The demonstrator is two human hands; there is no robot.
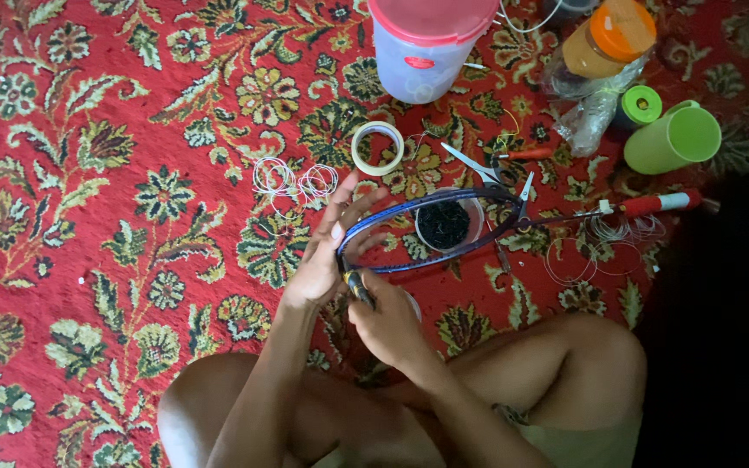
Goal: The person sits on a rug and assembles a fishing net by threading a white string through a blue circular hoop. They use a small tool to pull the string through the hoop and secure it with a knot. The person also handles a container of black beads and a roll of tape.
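A: Where did we find the racket frame?

B: Unstrung, held above the red carpet, its head over a small bowl of dark bits, the red-and-white grip pointing away from the tape roll.

A: And our hold on it?

B: Our left hand cupped the rim nearest the tape roll, fingers spread. Our right hand was closed on a small tool at the rim.

A: Handling?

B: We judged it light, stiff, thin-walled; best taken at the rim.
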